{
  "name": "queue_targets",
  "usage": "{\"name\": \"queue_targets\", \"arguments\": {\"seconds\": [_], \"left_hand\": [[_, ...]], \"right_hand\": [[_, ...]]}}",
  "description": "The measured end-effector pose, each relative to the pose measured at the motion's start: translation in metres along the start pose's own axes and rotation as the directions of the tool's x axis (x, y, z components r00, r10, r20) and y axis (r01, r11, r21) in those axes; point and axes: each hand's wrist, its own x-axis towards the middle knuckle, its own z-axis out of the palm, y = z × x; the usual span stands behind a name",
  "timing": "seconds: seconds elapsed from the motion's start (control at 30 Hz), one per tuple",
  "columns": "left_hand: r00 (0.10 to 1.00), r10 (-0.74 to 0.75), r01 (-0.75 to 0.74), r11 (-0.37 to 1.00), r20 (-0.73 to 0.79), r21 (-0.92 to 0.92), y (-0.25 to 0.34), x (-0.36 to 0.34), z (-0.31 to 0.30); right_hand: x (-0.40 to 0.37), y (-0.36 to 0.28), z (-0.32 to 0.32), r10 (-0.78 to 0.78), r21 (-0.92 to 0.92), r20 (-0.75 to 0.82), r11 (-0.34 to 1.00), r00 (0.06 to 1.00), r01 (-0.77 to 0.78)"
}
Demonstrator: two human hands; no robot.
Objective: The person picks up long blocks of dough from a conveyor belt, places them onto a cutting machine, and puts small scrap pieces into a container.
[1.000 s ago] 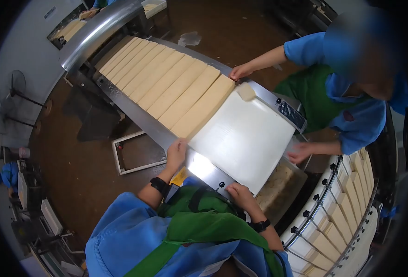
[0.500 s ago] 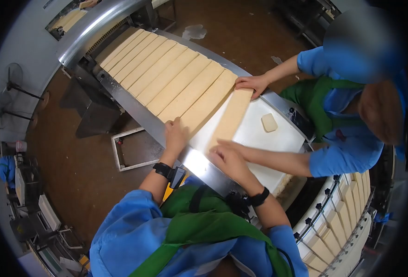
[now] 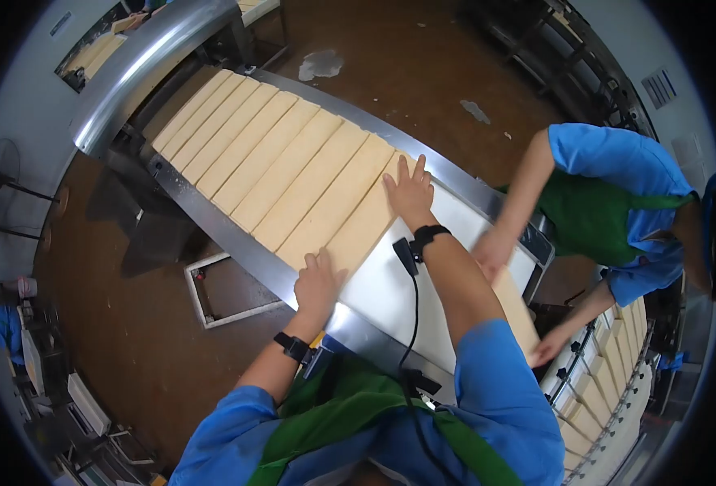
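A row of pale, flat dough strips [image 3: 281, 162] lies side by side on a conveyor [image 3: 382, 287] with a white belt. On the near end of the front strip [image 3: 366, 229] rests my left hand [image 3: 316, 283], fingers slightly bent and apart. My right hand [image 3: 410, 193] reaches across to that strip's far end, its fingers spread over the dough. To the right, a co-worker's two hands hold a separate dough strip [image 3: 517, 314] by its ends, over the belt's end. My right forearm hides part of the belt.
A curved metal hood [image 3: 159, 69] spans the conveyor's far end. Metal rails [image 3: 248, 251] run along both sides. At lower right, a second line [image 3: 601, 389] carries several dough strips. A white frame [image 3: 212, 296] stands on the brown floor to the left.
My right hand has moved from the loose strip's near end to the front strip's far end. The co-worker has carried the loose strip rightward. My left hand stays at the row.
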Motion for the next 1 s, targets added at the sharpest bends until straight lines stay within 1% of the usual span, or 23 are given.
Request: {"name": "queue_targets", "arguments": {"seconds": [0.13, 0.23, 0.33, 0.37, 0.47, 0.5, 0.53, 0.57, 0.6, 0.63, 0.67, 0.7, 0.73, 0.8, 0.9, 1.0], "left_hand": [[1.000, -0.013, 0.012, 0.999, 0.025, 0.038, 0.004, -0.001, -0.002], [0.998, -0.050, 0.052, 0.998, 0.031, -0.045, 0.009, -0.005, -0.004], [0.988, 0.091, -0.111, 0.981, -0.127, -0.162, 0.006, -0.007, 0.003], [0.990, 0.122, -0.136, 0.963, -0.074, -0.232, 0.012, -0.008, -0.001], [0.955, 0.279, -0.210, 0.871, 0.096, -0.444, 0.035, -0.015, -0.017], [0.928, 0.340, -0.218, 0.829, 0.155, -0.515, 0.046, -0.020, -0.021], [0.888, 0.404, -0.216, 0.786, 0.218, -0.579, 0.058, -0.026, -0.023], [0.837, 0.435, -0.178, 0.790, 0.332, -0.587, 0.071, -0.031, -0.022], [0.808, 0.468, -0.240, 0.817, 0.358, -0.525, 0.086, -0.037, -0.019], [0.779, 0.497, -0.307, 0.834, 0.382, -0.459, 0.099, -0.045, -0.017], [0.751, 0.526, -0.380, 0.839, 0.399, -0.390, 0.111, -0.052, -0.013], [0.749, 0.547, -0.395, 0.822, 0.373, -0.411, 0.121, -0.056, -0.004], [0.745, 0.571, -0.420, 0.803, 0.344, -0.423, 0.132, -0.063, -0.001], [0.753, 0.597, -0.449, 0.774, 0.278, -0.446, 0.159, -0.078, -0.003], [0.653, 0.748, -0.581, 0.593, 0.115, -0.557, 0.203, -0.109, -0.003], [0.426, 0.903, -0.738, 0.379, 0.050, -0.559, 0.260, -0.146, -0.010]], "right_hand": [[0.016, -0.013, -0.003, 0.099, 0.025, 0.173, 0.994, 0.980, -0.105], [0.008, -0.011, -0.009, 0.188, 0.085, 0.198, 0.974, 0.962, -0.208], [-0.007, 0.015, -0.019, 0.307, 0.134, 0.189, 0.933, 0.933, -0.335], [-0.017, 0.030, -0.024, 0.360, 0.171, 0.136, 0.909, 0.923, -0.380], [-0.062, 0.081, -0.055, 0.531, 0.253, 0.095, 0.805, 0.842, -0.536], [-0.075, 0.109, -0.063, 0.569, 0.236, 0.116, 0.781, 0.814, -0.579], [-0.091, 0.135, -0.062, 0.578, 0.251, 0.027, 0.786, 0.816, -0.565], [-0.107, 0.161, -0.054, 0.588, 0.258, -0.064, 0.790, 0.806, -0.556], [-0.120, 0.185, -0.035, 0.587, 0.203, -0.232, 0.809, 0.775, -0.552], [-0.138, 0.197, -0.036, 0.636, 0.279, -0.214, 0.767, 0.741, -0.578], [-0.156, 0.199, -0.060, 0.684, 0.360, -0.091, 0.701, 0.724, -0.616], [-0.166, 0.218, -0.043, 0.708, 0.239, -0.130, 0.702, 0.694, -0.671], [-0.193, 0.214, -0.082, 0.790, 0.399, -0.033, 0.572, 0.612, -0.717], [-0.238, 0.241, -0.081, 0.891, 0.592, -0.110, 0.416, 0.441, -0.691], [-0.317, 0.295, -0.079, 0.950, 0.751, -0.211, 0.307, 0.228, -0.585], [-0.424, 0.334, -0.114, 0.958, 0.758, -0.288, 0.223, -0.007, -0.613]]}}
